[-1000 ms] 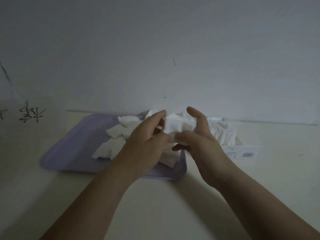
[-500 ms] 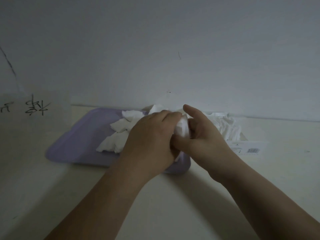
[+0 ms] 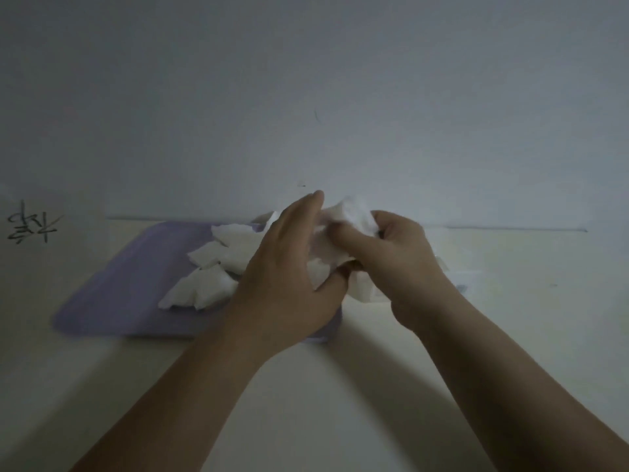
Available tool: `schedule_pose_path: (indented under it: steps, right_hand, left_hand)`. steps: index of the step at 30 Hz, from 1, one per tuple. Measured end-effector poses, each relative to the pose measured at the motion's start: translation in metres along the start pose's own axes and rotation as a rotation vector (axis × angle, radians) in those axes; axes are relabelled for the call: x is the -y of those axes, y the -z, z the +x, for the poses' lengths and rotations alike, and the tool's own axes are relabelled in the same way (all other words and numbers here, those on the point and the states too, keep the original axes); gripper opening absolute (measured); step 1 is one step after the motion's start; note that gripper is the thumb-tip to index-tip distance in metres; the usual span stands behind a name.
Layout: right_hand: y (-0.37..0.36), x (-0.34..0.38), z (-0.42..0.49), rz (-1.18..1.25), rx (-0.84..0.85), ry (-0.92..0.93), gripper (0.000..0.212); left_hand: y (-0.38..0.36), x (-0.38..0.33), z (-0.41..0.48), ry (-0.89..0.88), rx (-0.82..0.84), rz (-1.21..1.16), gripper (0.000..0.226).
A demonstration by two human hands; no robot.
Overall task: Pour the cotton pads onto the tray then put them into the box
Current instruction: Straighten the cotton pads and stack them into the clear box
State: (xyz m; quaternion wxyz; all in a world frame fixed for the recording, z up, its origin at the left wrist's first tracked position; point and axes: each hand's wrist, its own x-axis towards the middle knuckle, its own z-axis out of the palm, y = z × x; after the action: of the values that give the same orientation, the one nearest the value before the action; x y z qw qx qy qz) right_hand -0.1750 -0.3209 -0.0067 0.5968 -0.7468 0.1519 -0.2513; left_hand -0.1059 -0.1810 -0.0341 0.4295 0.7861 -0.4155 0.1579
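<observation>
Gripping a wad of cotton pads [image 3: 354,216] with the right hand [image 3: 398,257]: fingers curled tight round the wad's right side, thumb laid across its front. Backing it up with the left hand [image 3: 289,277]: fingers straight and together, flat against the wad's left side, thumb hooked underneath, pads pinched in the crook. Holding the wad in the air, above the right end of the purple tray [image 3: 119,294] and toward the box [image 3: 464,277]. Seeing only a pale sliver of the box just right of the right wrist, rest hidden behind the hand; can't tell what is inside. Leaving loose cotton pads [image 3: 218,267] heaped on the tray's right half, touching each other, partly covered by the left hand. Tray flat on the light table [image 3: 306,403], far edge near the wall [image 3: 306,97]. Dark scribble [image 3: 30,223] at far left. Dim light, fine detail soft.
</observation>
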Motion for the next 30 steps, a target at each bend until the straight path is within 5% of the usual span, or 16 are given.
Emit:
schedule_pose_path:
  steps: [4,8,13,18,30]
  right_hand:
    - [0.045,0.009,0.015,-0.241,-0.355,0.153,0.019]
    - [0.097,-0.006,0.034,-0.558,-0.504,0.04,0.017]
    - [0.123,-0.034,0.047,-0.69,-0.458,-0.174,0.02]
    - [0.119,-0.038,0.054,-0.794,-0.436,-0.146,0.021]
    - [0.107,-0.044,0.063,-1.15,-0.328,-0.188,0.011]
  left_hand:
    - [-0.012,-0.022,0.018,0.008,0.046,-0.005,0.078]
    - [-0.03,-0.043,0.047,0.004,0.247,0.113,0.062]
    - [-0.063,-0.043,0.063,0.036,0.425,0.172,0.047]
    - [-0.084,-0.04,0.065,0.059,0.366,0.147,0.021]
    - [-0.099,-0.025,0.05,0.047,0.204,-0.041,0.015]
